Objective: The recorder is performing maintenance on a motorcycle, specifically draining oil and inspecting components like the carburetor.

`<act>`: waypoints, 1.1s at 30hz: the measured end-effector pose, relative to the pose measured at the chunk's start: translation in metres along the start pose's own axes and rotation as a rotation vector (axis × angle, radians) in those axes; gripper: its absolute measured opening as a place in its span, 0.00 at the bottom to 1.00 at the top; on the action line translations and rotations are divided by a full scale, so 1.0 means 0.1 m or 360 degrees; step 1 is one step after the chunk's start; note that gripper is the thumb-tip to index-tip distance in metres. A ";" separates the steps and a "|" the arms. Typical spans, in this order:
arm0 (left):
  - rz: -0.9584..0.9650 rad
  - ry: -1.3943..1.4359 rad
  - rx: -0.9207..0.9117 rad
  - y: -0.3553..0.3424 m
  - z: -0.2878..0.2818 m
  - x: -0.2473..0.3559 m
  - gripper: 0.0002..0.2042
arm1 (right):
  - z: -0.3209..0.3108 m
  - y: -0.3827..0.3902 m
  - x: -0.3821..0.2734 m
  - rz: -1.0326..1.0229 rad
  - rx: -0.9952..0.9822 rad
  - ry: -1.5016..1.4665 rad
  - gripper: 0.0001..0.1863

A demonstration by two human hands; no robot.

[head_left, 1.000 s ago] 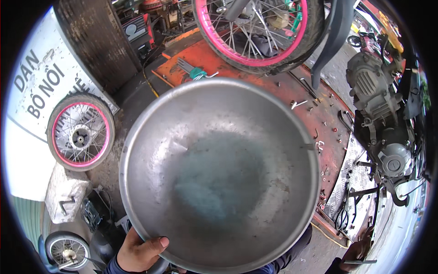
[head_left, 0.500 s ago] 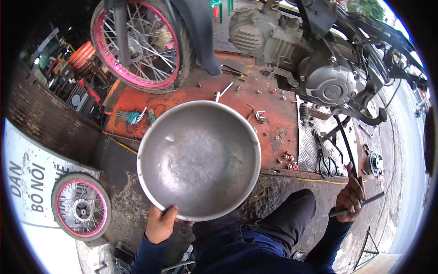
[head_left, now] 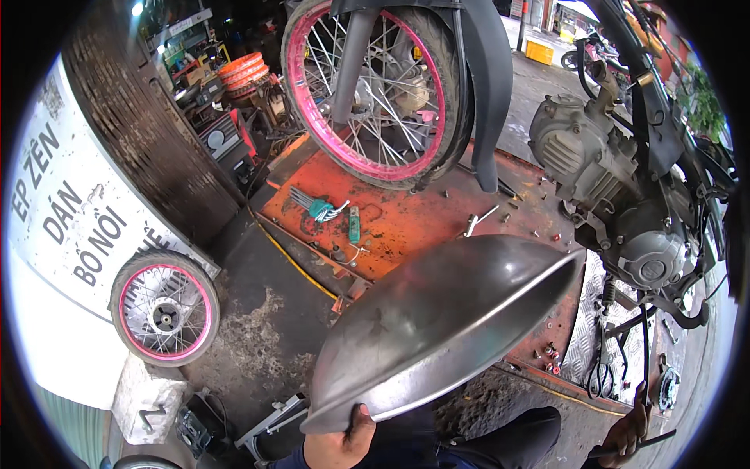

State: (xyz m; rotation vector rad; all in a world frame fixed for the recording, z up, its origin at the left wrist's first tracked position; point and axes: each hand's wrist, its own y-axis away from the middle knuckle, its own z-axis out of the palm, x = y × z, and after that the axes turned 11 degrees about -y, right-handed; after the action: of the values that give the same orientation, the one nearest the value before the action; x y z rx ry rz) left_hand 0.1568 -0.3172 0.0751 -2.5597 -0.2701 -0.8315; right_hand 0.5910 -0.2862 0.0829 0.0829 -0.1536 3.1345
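My left hand (head_left: 344,444) grips the rim of a wide metal basin (head_left: 437,316) at lower middle, its thumb over the edge; the basin is tipped on its side, its outer surface turned up. My right hand (head_left: 625,434) is closed on a dark metal rod (head_left: 655,438) at lower right, beside a long black bar hanging under the motorbike engine (head_left: 582,160). An orange, stained work platform (head_left: 312,242) behind the basin carries hex keys (head_left: 316,207), a small green item (head_left: 354,225), small bolts and fittings (head_left: 551,358).
A pink-rimmed front wheel (head_left: 367,94) hangs over the platform. A loose wheel (head_left: 164,309) leans on a white sign (head_left: 70,211) at left, above a concrete block (head_left: 148,399). A patterned metal plate (head_left: 584,328) lies right. Stacked orange rings (head_left: 241,74) sit in the cluttered shop behind.
My left hand has turned the basin from showing its inside to lying on its side, outer face up. The camera's view has shifted between frames. My right hand still holds the rod.
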 end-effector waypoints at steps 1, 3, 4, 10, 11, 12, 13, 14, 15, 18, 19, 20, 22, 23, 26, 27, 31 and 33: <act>0.0134 -0.0174 0.0157 0.01 0.04 0.00 0.05 | 0.01 0.00 0.00 -0.0005 0.0005 0.0003 0.29; 0.0216 -0.0290 0.0148 0.02 0.13 -0.01 0.04 | 0.01 0.00 0.00 -0.0026 0.0016 0.0017 0.29; 0.0293 -0.0422 0.0159 0.04 0.17 -0.01 0.03 | 0.01 0.00 0.00 -0.0028 0.0023 0.0008 0.29; -0.0093 0.0246 -0.0175 -0.08 0.50 -0.01 0.10 | 0.00 -0.03 -0.01 0.0005 -0.0081 -0.0028 0.28; -0.0317 0.0756 -0.0360 -0.11 0.57 0.04 0.12 | 0.00 -0.03 0.00 -0.0035 -0.0056 -0.0009 0.28; -0.0554 0.1300 -0.0526 -0.14 0.62 0.09 0.15 | -0.01 -0.04 0.01 -0.0041 -0.0071 -0.0001 0.27; -0.0506 0.1424 -0.0647 -0.21 0.69 0.13 0.19 | -0.02 -0.04 0.03 -0.0048 -0.0044 -0.0029 0.27; -0.0668 0.1502 -0.0816 -0.28 0.75 0.19 0.19 | -0.04 -0.05 0.05 -0.0009 -0.0059 -0.0079 0.27; -0.0687 0.1534 -0.0965 -0.34 0.83 0.25 0.18 | -0.06 -0.05 0.07 -0.0033 -0.0089 -0.0148 0.27; -0.0711 0.1591 -0.1399 -0.51 1.15 0.47 0.18 | -0.14 -0.06 0.12 -0.0011 -0.0172 -0.0371 0.27; -0.0681 0.1576 -0.1537 -0.58 1.30 0.55 0.18 | -0.17 -0.06 0.13 -0.0006 -0.0190 -0.0433 0.27; -0.0654 0.1556 -0.1675 -0.65 1.45 0.64 0.18 | -0.20 -0.06 0.14 -0.0016 -0.0215 -0.0466 0.27; -0.0675 0.1488 -0.1947 -0.79 1.78 0.81 0.16 | -0.25 -0.05 0.17 -0.0027 -0.0243 -0.0428 0.27; -0.0655 0.1484 -0.1977 -0.82 1.91 0.90 0.16 | -0.26 -0.05 0.18 -0.0030 -0.0238 -0.0426 0.27; -0.0666 0.1412 -0.2078 -0.88 2.28 1.14 0.15 | -0.27 -0.05 0.21 -0.0020 -0.0252 -0.0328 0.26; -0.0724 0.1351 -0.2132 -0.90 2.38 1.21 0.16 | -0.27 -0.05 0.22 -0.0005 -0.0260 -0.0296 0.26; -0.0688 0.1347 -0.2145 -0.91 2.70 1.38 0.17 | -0.35 -0.05 0.28 -0.0013 -0.0292 -0.0361 0.26; -0.0645 0.1401 -0.2192 -0.92 2.81 1.42 0.16 | -0.43 -0.06 0.33 -0.0042 -0.0360 -0.0642 0.26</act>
State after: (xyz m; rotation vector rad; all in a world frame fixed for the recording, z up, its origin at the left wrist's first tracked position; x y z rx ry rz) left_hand 0.3862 -0.0995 -0.0131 -2.7514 0.1653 -2.9569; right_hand 0.5557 -0.2760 0.0425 0.7064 -0.4985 3.0049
